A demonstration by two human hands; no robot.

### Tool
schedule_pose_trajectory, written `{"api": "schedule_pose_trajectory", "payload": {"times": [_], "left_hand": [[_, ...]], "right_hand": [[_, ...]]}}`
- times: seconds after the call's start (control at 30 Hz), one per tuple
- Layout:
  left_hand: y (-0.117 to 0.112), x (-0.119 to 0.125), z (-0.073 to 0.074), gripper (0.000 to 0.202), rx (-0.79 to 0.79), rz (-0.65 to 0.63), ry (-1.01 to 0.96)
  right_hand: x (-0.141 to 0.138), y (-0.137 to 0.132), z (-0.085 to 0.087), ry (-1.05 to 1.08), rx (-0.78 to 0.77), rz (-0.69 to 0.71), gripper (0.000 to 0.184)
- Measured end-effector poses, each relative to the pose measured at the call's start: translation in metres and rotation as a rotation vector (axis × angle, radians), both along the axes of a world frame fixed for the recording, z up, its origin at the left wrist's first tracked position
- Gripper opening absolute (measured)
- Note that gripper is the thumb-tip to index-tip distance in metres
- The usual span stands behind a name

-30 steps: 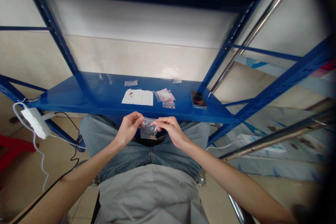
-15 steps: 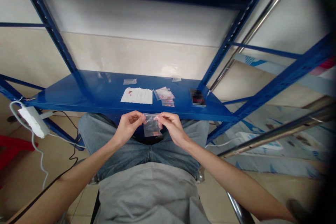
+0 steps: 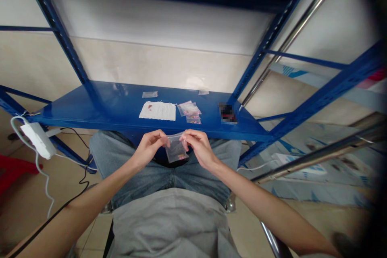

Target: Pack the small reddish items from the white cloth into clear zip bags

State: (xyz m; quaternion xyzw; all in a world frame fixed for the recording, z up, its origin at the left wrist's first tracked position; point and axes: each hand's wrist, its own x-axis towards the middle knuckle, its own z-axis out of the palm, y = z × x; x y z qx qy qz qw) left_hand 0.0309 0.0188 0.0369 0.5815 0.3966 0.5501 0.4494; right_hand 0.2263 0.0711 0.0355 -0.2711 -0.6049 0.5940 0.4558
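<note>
Both my hands hold a small clear plastic bag (image 3: 176, 149) by its top edge, above my lap and just in front of the blue shelf (image 3: 105, 109). My left hand (image 3: 148, 148) pinches the bag's upper left corner. My right hand (image 3: 198, 147) pinches the upper right corner. A few small pink pieces lie at the bottom of the bag. The bag hangs slightly tilted between my fingers.
On the blue shelf lie a white sheet (image 3: 157, 110) with red bits, a pile of small bags (image 3: 190, 111) holding pink pieces, two empty clear bags (image 3: 150, 94) and a dark blurred object (image 3: 228, 113). A white power strip (image 3: 35, 140) hangs at left. Blue uprights and metal rods stand at right.
The bag was crumpled between my hands a second ago; it now hangs flatter, with the pink pieces at its bottom. Both hands stayed in almost the same place.
</note>
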Motion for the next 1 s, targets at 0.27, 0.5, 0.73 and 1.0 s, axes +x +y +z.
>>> {"api": "schedule_pose_trajectory", "payload": {"times": [0.27,0.5,0.73,1.0], "left_hand": [[-0.006,-0.003,0.008,0.027,0.024,0.033,-0.061],[-0.001,0.004,-0.002,0.029,-0.114,-0.034,-0.110],[-0.004,0.012,-0.005,0.034,-0.127,-0.047,-0.149],[-0.002,0.013,-0.016,0.035,-0.189,-0.042,-0.139]], "right_hand": [[0.000,-0.019,0.015,-0.005,-0.039,0.157,0.022],[-0.005,-0.019,0.007,-0.165,0.000,0.166,0.030],[-0.009,-0.014,-0.007,-0.125,-0.100,0.199,0.036],[-0.015,-0.021,-0.004,-0.036,-0.269,0.186,0.037]]}}
